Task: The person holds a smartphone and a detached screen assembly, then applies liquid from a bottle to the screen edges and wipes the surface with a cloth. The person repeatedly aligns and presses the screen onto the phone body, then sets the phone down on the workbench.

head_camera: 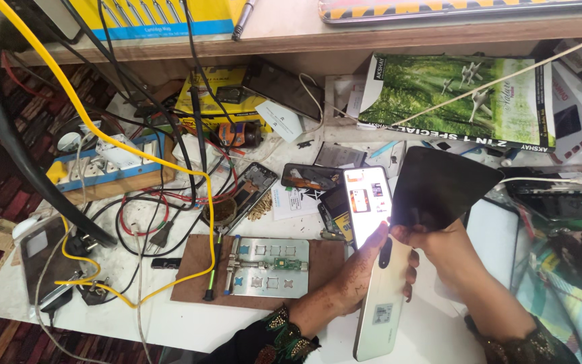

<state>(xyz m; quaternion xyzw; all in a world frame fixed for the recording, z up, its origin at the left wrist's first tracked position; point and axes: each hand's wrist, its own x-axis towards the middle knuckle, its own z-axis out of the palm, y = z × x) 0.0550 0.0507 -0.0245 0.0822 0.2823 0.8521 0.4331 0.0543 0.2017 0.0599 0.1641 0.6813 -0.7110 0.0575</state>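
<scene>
— Head view, item one: our left hand [372,269] wraps its fingers around a pale phone body [380,307], back cover facing up, thumb side tucked under the lit screen panel [367,202]. Grip closed on it, firm by the look of it.

— Item two: our right hand [432,239] pinches the lower edge of a dark glossy sheet [442,185], fingers pressed together on it. We hold it tilted up, just beside the lit panel.

— Condition of the phone?

— We judge it opened: the glowing panel stands lifted away from the body at an angle, its lower end meeting the body where our left hand grips. Whether a cable joins them we cannot tell. The dark sheet is free of the phone, touching only our fingers.

— So what counts as done, what as left?

— Done, as far as we see: panel raised and lit, sheet in hand. Left: the phone is not closed up, and the sheet is not laid on anything.

— Surroundings, outward?

— To the left of our hands, a metal holding jig [271,266] on a brown board [193,269], with a small green circuit piece clamped in it. Beyond, two more opened phones [311,176] and loose parts. Farther left, a blue socket strip [109,162], a yellow cable [136,152] looping across the white tabletop [170,323], black leads tangled about. To the right, a green printed box [453,98] leaning under the shelf.
</scene>
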